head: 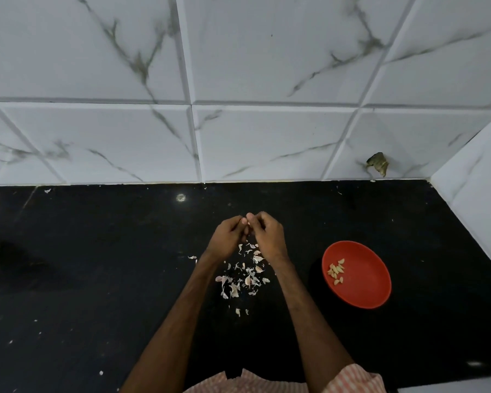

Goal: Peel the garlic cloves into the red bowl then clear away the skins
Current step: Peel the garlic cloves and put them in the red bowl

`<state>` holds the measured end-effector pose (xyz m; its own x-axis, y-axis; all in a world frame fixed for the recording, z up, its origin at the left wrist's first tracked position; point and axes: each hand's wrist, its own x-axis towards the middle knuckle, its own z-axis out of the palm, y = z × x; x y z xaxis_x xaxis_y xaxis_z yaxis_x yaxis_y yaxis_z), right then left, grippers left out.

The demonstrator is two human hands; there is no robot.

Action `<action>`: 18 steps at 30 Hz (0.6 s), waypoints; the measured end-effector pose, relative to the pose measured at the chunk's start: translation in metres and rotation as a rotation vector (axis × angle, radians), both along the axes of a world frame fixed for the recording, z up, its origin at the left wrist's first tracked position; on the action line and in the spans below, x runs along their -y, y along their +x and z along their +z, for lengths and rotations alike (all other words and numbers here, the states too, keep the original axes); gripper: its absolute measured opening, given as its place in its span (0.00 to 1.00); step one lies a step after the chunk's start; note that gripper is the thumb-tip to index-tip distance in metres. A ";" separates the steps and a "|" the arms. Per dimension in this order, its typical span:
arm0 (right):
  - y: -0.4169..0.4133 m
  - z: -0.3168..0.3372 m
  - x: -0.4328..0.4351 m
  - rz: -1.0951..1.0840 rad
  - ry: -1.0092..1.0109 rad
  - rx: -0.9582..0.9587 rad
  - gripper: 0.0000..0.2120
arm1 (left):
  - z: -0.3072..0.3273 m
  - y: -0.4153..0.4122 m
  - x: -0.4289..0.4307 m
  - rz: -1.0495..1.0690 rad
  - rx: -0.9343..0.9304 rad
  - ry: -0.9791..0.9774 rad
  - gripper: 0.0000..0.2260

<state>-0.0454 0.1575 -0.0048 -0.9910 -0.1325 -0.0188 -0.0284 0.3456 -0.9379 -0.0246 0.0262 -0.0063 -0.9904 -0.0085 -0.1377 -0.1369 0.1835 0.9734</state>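
Observation:
My left hand [226,236] and my right hand [267,235] meet fingertip to fingertip above the black counter [97,265]. Both pinch one small garlic clove [248,222], mostly hidden by the fingers. Below the hands lies a scatter of pale garlic skins [245,275], with a few unpeeled cloves among them. To the right stands the red bowl [363,290], holding several peeled yellowish cloves [336,272] near its left side.
A white marble-tiled wall [238,109] rises behind the counter, and a side wall [476,199] closes the right. A broken hole in the tile [378,163] shows at the back right. Stray skin flecks dot the counter's left part.

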 end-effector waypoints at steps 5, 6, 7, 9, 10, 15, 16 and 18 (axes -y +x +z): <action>-0.003 0.001 -0.003 0.018 -0.150 -0.043 0.03 | 0.005 0.002 -0.003 0.037 0.049 0.164 0.18; -0.002 0.003 -0.004 0.021 -0.193 -0.041 0.02 | 0.008 0.003 -0.003 0.035 0.052 0.183 0.18; -0.001 0.004 -0.004 0.022 -0.231 -0.036 0.01 | 0.010 0.003 -0.005 0.033 0.053 0.199 0.18; 0.000 0.008 -0.004 0.025 -0.316 -0.020 0.03 | 0.015 0.005 -0.006 0.050 0.067 0.235 0.18; 0.000 0.009 -0.004 0.029 -0.351 -0.010 0.04 | 0.018 0.005 -0.006 0.063 0.079 0.248 0.19; -0.002 0.009 -0.005 0.010 -0.267 -0.034 0.05 | 0.016 0.005 -0.004 0.043 0.090 0.218 0.19; -0.004 0.008 -0.005 0.004 -0.210 -0.053 0.04 | 0.016 0.005 -0.004 0.031 0.076 0.201 0.18; -0.004 0.009 -0.005 0.008 -0.113 -0.088 0.04 | 0.013 0.003 -0.002 0.002 0.039 0.128 0.18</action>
<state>-0.0494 0.1628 0.0039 -0.9870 -0.1371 0.0836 -0.1146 0.2370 -0.9647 -0.0212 0.0283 0.0062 -0.9843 0.0094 -0.1760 -0.1752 0.0582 0.9828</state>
